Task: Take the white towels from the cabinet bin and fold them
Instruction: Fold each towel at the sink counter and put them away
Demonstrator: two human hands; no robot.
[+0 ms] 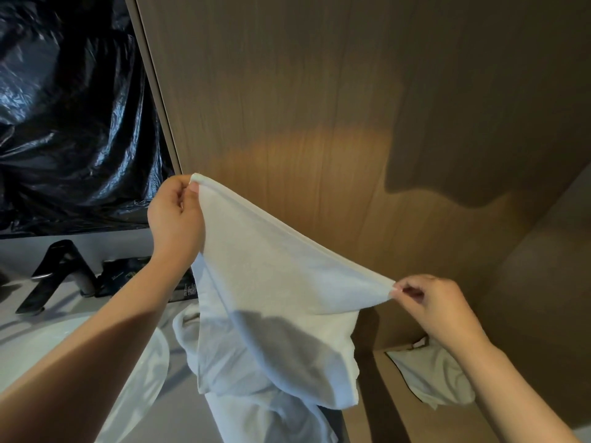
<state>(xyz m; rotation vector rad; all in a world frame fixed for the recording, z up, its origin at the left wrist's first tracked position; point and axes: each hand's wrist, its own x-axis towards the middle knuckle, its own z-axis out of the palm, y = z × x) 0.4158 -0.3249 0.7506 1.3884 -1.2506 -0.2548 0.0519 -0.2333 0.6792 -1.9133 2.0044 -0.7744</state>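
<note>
The left forearm (96, 346) and the right forearm (511, 388) are bare from the picture's lower edge up to the wrists, the left looking broader close to the lens, and the left hand (176, 215) and the right hand (438, 308) are bare too, with short, plain thumbnails.

You face a brown wood wall (319, 75) with a warm patch of light (303, 148) in the middle and a dark shadow (463, 139) to the right. Shiny black plastic (64, 107) fills the upper left. Lower left you see a black tap (54, 273), a white sink (48, 340) and the grey surface (180, 401).
</note>
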